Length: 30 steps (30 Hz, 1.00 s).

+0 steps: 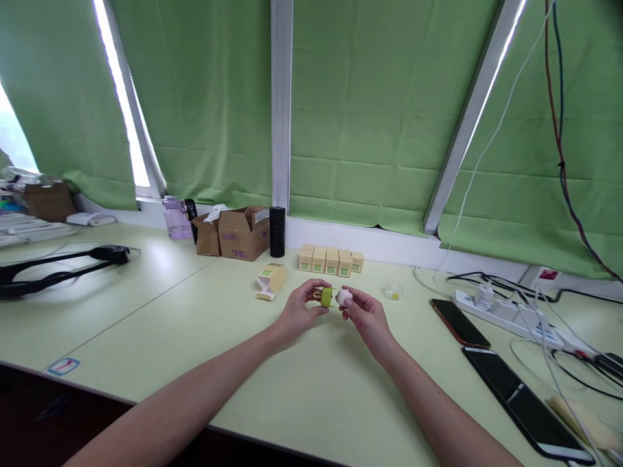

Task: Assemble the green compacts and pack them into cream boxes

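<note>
Between the thumb and fingers of my left hand (306,308) is a small green cylindrical piece (326,297), with a pale loop on its left side and thin prong-like bits on its right. My right hand (365,318) pinches a small white rounded piece (343,298) just to the right of it, with a narrow gap between the two. Both hands are a little above the table. An opened small carton (271,281) lies on its side beyond my left hand. A clear plastic piece (392,292) with a bit of yellow in it lies beyond my right hand.
Several small tan boxes (331,261) stand in a row near the wall. Farther left are a black cylinder (277,232), cardboard boxes (243,237) and a purple bottle (176,218). Two phones (523,399), a white power strip (506,316) and loose cables crowd the right.
</note>
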Available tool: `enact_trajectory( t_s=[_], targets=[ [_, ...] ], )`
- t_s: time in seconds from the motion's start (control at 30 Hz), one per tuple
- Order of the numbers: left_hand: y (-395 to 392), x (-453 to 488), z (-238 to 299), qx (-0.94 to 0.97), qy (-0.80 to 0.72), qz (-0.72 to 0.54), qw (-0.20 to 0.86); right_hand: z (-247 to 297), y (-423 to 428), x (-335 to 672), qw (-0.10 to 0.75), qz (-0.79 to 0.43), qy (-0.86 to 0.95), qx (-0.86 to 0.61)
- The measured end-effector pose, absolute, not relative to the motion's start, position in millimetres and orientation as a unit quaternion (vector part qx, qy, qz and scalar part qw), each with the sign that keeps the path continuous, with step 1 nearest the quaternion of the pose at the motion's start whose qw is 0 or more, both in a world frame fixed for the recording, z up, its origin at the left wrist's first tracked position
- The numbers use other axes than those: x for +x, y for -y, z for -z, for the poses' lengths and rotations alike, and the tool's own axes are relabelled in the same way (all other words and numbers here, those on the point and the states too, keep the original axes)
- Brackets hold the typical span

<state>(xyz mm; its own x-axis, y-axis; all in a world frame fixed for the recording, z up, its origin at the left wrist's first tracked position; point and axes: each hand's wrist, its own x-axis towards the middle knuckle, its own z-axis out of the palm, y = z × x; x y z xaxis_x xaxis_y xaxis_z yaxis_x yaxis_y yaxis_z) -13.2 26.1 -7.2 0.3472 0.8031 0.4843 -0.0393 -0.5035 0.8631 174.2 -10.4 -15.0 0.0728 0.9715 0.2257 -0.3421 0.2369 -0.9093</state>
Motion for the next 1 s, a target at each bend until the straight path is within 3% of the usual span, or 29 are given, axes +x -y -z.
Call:
enact_trajectory(
  t_s=[0.53, 1.0],
  targets=[
    [-24.3, -11.9, 5.7, 0.712, -0.272, -0.479, 0.435, 13.1, 11.4, 175.7, 0.6, -0.463, 0.525, -0.388],
    [-23.8, -12.0, 8.0, 0.724, -0.287, -0.476, 0.409, 14.8, 12.3, 171.7, 0.61, -0.455, 0.513, -0.397]
  ],
)
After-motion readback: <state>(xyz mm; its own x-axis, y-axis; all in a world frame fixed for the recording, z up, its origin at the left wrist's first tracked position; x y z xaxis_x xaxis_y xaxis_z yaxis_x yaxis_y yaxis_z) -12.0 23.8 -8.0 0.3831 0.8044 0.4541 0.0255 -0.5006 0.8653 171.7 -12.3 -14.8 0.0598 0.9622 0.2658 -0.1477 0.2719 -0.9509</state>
